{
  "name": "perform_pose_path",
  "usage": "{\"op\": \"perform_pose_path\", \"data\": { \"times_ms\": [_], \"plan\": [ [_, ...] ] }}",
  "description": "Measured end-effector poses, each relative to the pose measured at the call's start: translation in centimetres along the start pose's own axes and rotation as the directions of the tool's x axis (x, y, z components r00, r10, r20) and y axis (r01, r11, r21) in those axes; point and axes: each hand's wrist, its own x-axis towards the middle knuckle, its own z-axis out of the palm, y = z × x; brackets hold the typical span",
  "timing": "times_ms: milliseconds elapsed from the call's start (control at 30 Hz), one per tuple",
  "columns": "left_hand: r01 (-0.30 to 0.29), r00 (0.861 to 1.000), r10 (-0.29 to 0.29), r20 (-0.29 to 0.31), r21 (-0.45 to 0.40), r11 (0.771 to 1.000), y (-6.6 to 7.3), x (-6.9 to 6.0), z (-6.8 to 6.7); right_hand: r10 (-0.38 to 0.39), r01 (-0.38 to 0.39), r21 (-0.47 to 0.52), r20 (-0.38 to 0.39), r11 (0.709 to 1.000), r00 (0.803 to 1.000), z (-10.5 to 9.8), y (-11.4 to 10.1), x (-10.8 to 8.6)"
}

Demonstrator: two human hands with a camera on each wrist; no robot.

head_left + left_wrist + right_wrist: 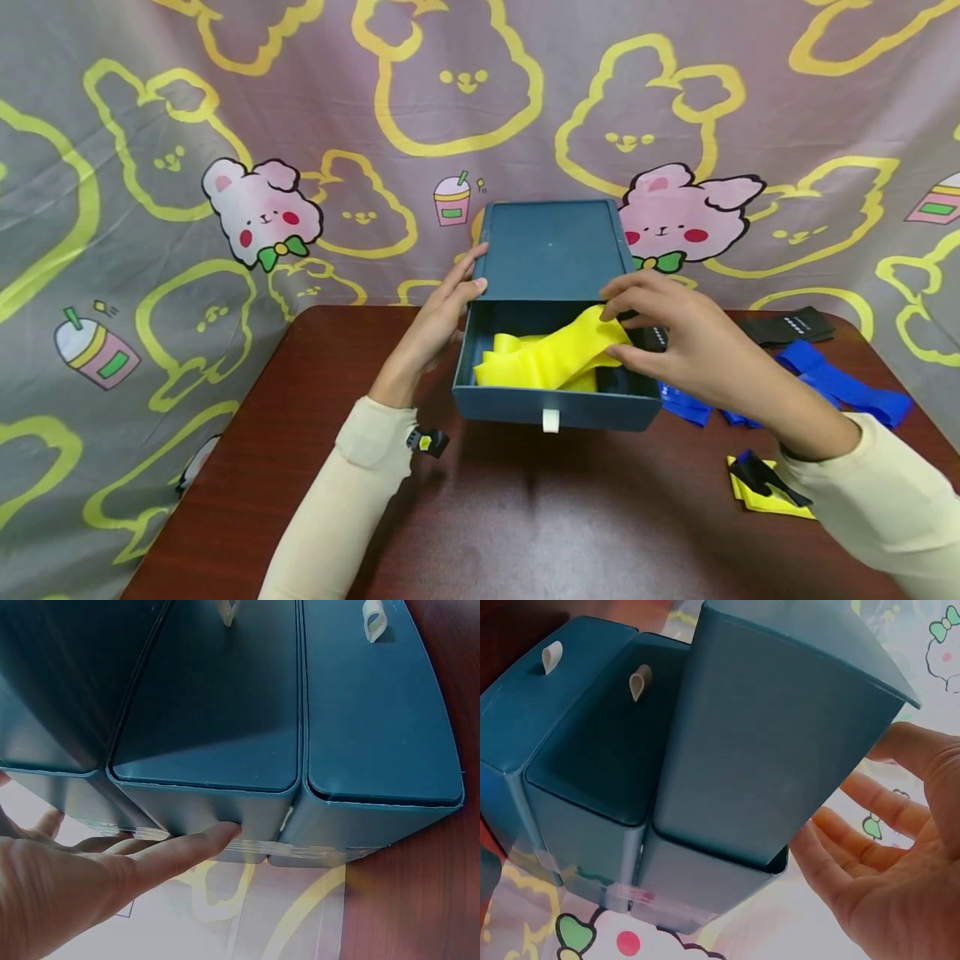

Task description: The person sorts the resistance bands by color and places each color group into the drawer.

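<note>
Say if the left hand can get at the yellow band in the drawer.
Likely yes: the drawer is open above the yellow band, and the left hand touches the box close by. It would have to leave the box, and the right hand crowds the band's right end.

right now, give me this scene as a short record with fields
Left hand: against the side of the dark blue three-drawer cabinet
Right hand: at the raised end of a yellow band, grip unclear
Top drawer: open, yellow band inside
Lower two drawers: closed
Table's right side: blue bands, black bands, folded yellow band
</note>
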Motion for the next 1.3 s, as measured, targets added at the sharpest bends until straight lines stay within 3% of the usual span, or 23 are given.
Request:
{"op": "perform_pose_path", "data": {
  "times_ms": [167, 400, 833, 1067, 1300],
  "plan": [
    [-0.004, 1.000, 0.004, 0.000, -0.001, 1.000, 0.0, 0.0, 0.0, -0.014, 0.010, -0.073, -0.053, 0.997, 0.999, -0.3, 0.2, -0.5],
    [-0.002, 1.000, 0.002, 0.005, -0.001, 1.000, -0.1, 0.1, 0.1, -0.064, 0.053, -0.084, -0.128, 0.995, 0.990, -1.0, 0.9, -1.4],
    [0.005, 1.000, -0.005, 0.002, -0.001, 1.000, -0.1, 0.2, 0.0, -0.047, 0.032, -0.085, -0.181, 0.996, 0.982, -2.6, 2.4, -4.2],
    [0.003, 1.000, -0.003, 0.006, -0.010, 1.000, -0.1, 0.0, 0.0, -0.034, 0.010, -0.107, -0.229, 0.994, 0.973, -2.5, 4.7, -6.5],
    [0.008, 1.000, -0.008, -0.001, -0.010, 1.000, -0.1, 0.1, -0.1, -0.009, -0.005, -0.075, -0.181, 0.997, 0.983, -1.4, 7.7, -9.4]
  ]
}}
